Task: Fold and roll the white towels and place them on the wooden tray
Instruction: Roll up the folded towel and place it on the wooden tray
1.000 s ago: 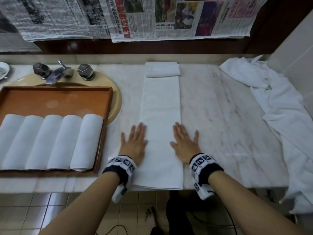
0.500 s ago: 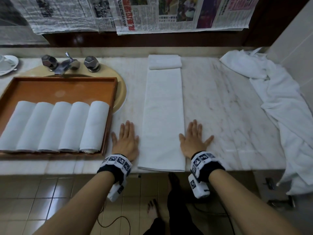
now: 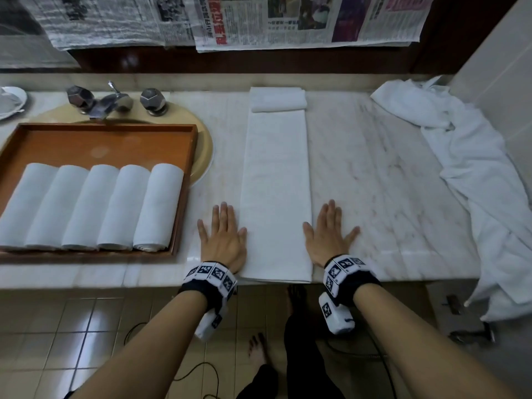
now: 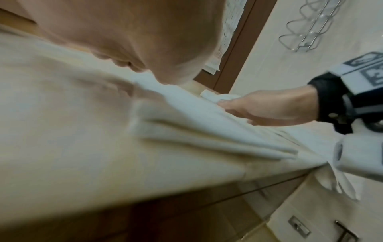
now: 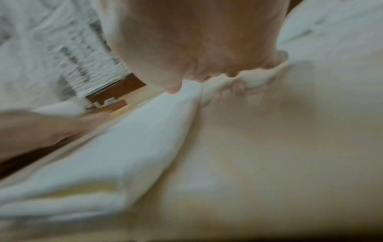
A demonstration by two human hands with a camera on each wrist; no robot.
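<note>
**A:** On the head view I see both hands flat on the marble counter (image 3: 388, 174). The left hand (image 3: 223, 240) lies palm down with fingers straight and spread, holding nothing, just beside the left edge of the long folded towel (image 3: 276, 194). The right hand (image 3: 328, 236) mirrors it at the right edge, thumb splayed outward.

**B:** And where does the towel sit?

**A:** It runs away from me in a narrow strip between the hands; its near end reaches the counter's front edge and its far end is turned over into a short flap or roll (image 3: 277, 99). To the left, the wooden tray (image 3: 109, 133) rests over the sink and holds five rolled towels (image 3: 92, 207) side by side. A loose heap of white cloth (image 3: 475, 168) drapes off the counter's right end.

**B:** What does the left wrist view add?

**A:** The towel's layered edge (image 4: 207, 131), stacked in several folds, which the head view flattens. The palm (image 4: 128, 36) fills the top of the picture, pressed down beside it. I also see the right hand (image 4: 269, 106) from the side, flat against the towel's far edge.

**B:** The right wrist view?

**A:** Blurred. The palm (image 5: 196, 41) is down, fingertips (image 5: 275, 59) resting on the marble beside the towel (image 5: 124, 147). The other hand (image 5: 41, 129) shows across the strip.
</note>
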